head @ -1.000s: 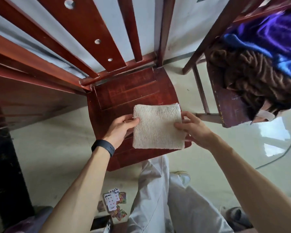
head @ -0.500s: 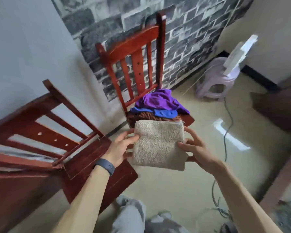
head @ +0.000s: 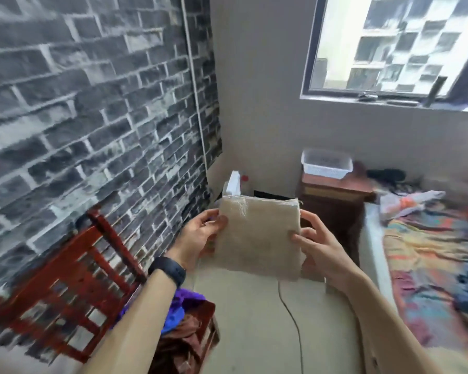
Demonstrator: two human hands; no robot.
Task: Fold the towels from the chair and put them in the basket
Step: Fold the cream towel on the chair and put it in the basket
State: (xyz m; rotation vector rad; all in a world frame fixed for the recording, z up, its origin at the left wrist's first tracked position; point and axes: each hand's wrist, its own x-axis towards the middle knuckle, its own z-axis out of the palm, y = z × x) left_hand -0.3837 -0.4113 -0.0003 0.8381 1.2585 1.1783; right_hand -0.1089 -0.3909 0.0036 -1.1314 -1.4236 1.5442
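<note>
Towel (head: 257,238), beige, folded into a flat rectangle, held up in mid-air at chest height, roughly upright and tilted a bit. It sits between the two hands. Left hand (head: 200,233) pinches the towel's left edge, thumb on the near face and fingers behind. Right hand (head: 319,244) grips the towel's right edge, thumb pressed on the near face low down, fingers curled round the back. Both hands touch the towel; neither is spread. Black wristband (head: 168,271) is on the left wrist, below-left of the towel.

White basket (head: 326,171) is above-right of the towel and farther back, well apart from it, standing on a dark wooden surface (head: 333,195). Contents of the basket are too blurred to tell. Red chair (head: 73,287) is lower-left of the towel, against the brick wall (head: 79,103). On its seat is a heap: purple cloth (head: 189,298) on top, brown towel (head: 184,338) under it, partly hidden by the left forearm.

Bed (head: 430,252) with a multicoloured cover lies to the right of the towel, past the right hand. Cable (head: 289,311) runs on the floor below the towel. White object (head: 234,182) pokes up just behind the towel's top-left corner; can't tell what it is. Window (head: 395,44) is high above-right of the towel.
</note>
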